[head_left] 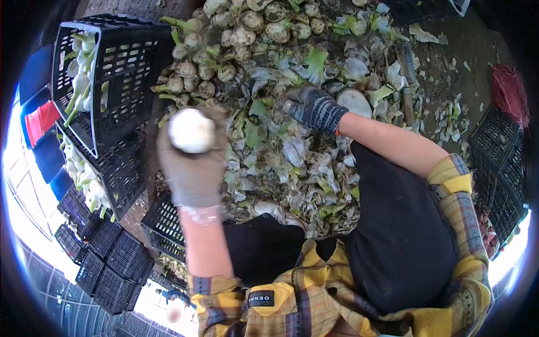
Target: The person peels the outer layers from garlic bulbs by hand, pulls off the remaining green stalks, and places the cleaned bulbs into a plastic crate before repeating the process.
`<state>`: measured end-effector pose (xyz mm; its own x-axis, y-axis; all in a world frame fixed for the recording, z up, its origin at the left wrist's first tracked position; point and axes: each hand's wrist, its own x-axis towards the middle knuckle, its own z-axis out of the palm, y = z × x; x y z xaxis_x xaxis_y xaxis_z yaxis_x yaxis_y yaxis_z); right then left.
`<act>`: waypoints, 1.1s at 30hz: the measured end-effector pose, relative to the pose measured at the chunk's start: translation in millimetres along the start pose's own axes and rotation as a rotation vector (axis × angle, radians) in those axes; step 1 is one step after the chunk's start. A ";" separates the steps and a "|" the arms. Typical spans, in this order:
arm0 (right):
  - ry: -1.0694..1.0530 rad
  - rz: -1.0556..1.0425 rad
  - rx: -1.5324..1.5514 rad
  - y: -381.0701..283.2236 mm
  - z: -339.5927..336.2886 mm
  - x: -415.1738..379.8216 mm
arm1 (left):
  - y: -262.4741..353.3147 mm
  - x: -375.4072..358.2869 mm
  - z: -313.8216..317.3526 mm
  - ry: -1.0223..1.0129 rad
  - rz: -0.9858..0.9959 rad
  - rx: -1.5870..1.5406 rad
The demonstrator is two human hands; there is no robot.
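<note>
My left hand (193, 163), in a light brown glove and blurred by motion, is closed around a round white peeled bulb (192, 130), left of centre. My right hand (314, 108) wears a dark grey knitted glove and hangs over the leaf scraps; its fingers are curled together, and what they hold, if anything, is hidden. Just beside the right wrist lies a pale round disc-like thing (355, 103). Beyond both hands is a heap of unpeeled, soil-marked bulbs (252, 25). Peeled leaves and husks (292, 151) cover the ground below the hands.
Black crates (126, 84) stacked at the left hold white bulbs with green stems (83, 73). Another black crate (163, 222) is beside my left forearm. More crates (497, 140) and a red bag (510, 92) stand at the right. A long bar (407, 84) lies behind the right hand.
</note>
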<state>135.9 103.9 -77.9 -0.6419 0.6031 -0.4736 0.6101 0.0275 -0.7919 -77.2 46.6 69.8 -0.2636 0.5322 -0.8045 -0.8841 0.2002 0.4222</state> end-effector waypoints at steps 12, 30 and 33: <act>0.451 -0.320 -0.737 6.8 -63.6 75.7 | -3.9 -25.0 -5.9 -0.094 0.180 -0.170; 0.155 -0.046 -1.081 5.4 -60.1 112.4 | -103.0 8.3 -40.3 -0.131 -0.020 0.504; 0.155 -0.142 -1.107 14.4 -56.6 109.1 | -104.2 8.5 -34.7 -0.007 -0.175 0.317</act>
<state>101.0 215.2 -119.1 -0.7206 0.6285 -0.2927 0.6617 0.7495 -0.0198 -0.6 1.7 4.5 -0.1153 0.4729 -0.8735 -0.7516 0.5335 0.3880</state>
